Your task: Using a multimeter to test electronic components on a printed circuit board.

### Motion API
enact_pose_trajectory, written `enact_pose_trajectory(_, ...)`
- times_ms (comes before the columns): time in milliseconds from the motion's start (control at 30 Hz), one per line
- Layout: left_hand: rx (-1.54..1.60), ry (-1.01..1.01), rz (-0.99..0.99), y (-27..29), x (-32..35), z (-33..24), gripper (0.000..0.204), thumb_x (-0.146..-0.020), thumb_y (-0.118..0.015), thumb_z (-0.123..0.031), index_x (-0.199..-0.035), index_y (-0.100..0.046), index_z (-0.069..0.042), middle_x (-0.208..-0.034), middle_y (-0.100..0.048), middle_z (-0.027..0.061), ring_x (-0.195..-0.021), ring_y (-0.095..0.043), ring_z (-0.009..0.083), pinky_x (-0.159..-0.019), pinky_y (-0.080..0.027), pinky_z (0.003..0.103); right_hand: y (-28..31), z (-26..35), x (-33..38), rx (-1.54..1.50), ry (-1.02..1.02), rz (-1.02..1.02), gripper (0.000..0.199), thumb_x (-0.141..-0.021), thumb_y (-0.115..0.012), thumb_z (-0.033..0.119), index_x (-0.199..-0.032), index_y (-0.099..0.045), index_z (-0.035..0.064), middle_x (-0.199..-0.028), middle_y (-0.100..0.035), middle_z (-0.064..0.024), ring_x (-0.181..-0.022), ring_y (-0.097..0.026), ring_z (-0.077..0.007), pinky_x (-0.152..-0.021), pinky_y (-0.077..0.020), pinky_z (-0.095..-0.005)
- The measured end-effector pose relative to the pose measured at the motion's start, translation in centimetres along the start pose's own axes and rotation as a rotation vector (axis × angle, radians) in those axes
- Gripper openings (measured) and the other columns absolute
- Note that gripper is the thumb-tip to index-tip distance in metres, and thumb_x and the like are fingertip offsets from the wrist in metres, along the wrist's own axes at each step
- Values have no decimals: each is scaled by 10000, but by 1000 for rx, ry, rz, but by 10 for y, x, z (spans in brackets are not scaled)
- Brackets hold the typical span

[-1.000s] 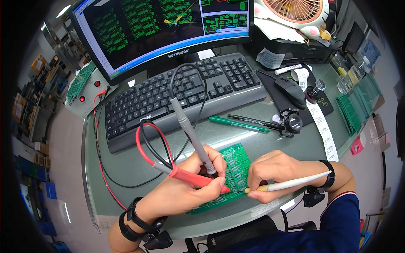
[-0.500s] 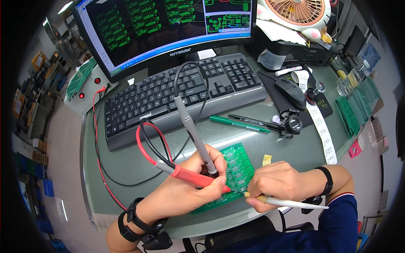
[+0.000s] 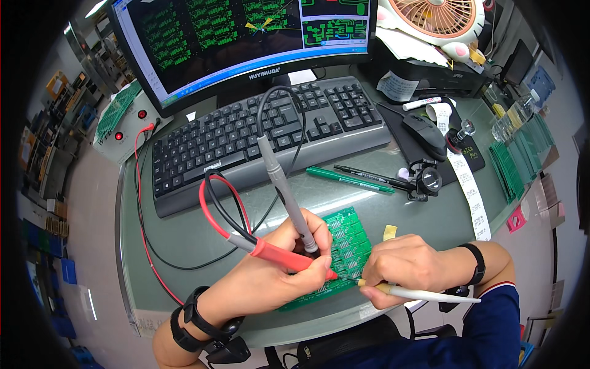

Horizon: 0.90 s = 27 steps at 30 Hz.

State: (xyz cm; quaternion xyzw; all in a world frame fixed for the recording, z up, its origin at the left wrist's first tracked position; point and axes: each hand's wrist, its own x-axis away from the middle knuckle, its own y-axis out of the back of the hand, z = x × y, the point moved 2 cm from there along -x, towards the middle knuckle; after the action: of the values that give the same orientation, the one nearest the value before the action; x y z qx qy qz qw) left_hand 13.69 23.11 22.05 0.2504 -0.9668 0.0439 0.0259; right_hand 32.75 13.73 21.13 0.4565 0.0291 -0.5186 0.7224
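My left hand (image 3: 264, 280) is closed round two test probes, a red probe (image 3: 279, 254) and a grey probe (image 3: 284, 194). The red one lies low, its tip at a green circuit board (image 3: 351, 237); the grey one leans steeply, its lower end hidden behind my fingers. In my right hand (image 3: 402, 264) a slim white-handled tool (image 3: 439, 297) is pinched like a pen. Its thin dark tip points at the board close to the red tip; whether it touches I cannot tell. The board lies on the table's near edge, partly under my left hand.
Behind the board are a green pen (image 3: 350, 180), a black pen (image 3: 372, 175), a small loupe (image 3: 426, 179) and a black keyboard (image 3: 270, 138). A monitor (image 3: 239, 55) shows a board layout. Probe leads run to a grey box (image 3: 126, 132). At right are a mouse (image 3: 424, 136) and paper strip (image 3: 468, 194).
A yellow marker has appeared on the monitor's board layout. The whole view has shifted slightly; both hands and their tools keep nearly the same place on the board.
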Motion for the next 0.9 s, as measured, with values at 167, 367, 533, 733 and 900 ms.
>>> enact_pose_trajectory(167,13,11,-8,-1,0,1,198,-875,-566,-24,-999,-415,-59,-932,-509,34,-831,-490,83,-729,-433,263,0,0,0,-5,-1,9,214,-719,-721,37,-723,-508,56,-638,-557,-59,-545,-585,-225,-461,-460,-326)
enact_pose_trajectory(367,-7,13,-6,1,0,-2,197,-877,-568,-26,-999,-418,-63,-931,-505,29,-828,-479,79,-723,-424,257,8,-4,-4,-74,-58,32,195,-743,-699,53,-748,-505,63,-616,-531,-50,-529,-565,-224,-471,-445,-335)
enact_pose_trajectory(533,10,26,-16,-1,-1,-3,200,-876,-574,-28,-1000,-420,-62,-926,-502,28,-829,-475,79,-722,-420,257,13,-11,-6,-228,-166,116,186,-767,-680,64,-771,-494,60,-595,-520,-38,-515,-547,-218,-475,-420,-329)
enact_pose_trajectory(733,-2,25,-15,0,0,-2,203,-875,-575,-24,-1001,-421,-60,-932,-508,30,-833,-478,78,-723,-424,256,12,-13,-5,-243,-179,139,187,-780,-679,77,-775,-493,56,-602,-525,-46,-520,-546,-220,-484,-422,-329)
enact_pose_trajectory(900,2,43,-16,0,0,-2,203,-875,-573,-22,-1004,-421,-58,-934,-511,30,-833,-481,77,-721,-426,252,11,-13,-4,-243,-187,150,187,-790,-676,85,-778,-493,53,-611,-532,-52,-529,-550,-224,-491,-425,-330)
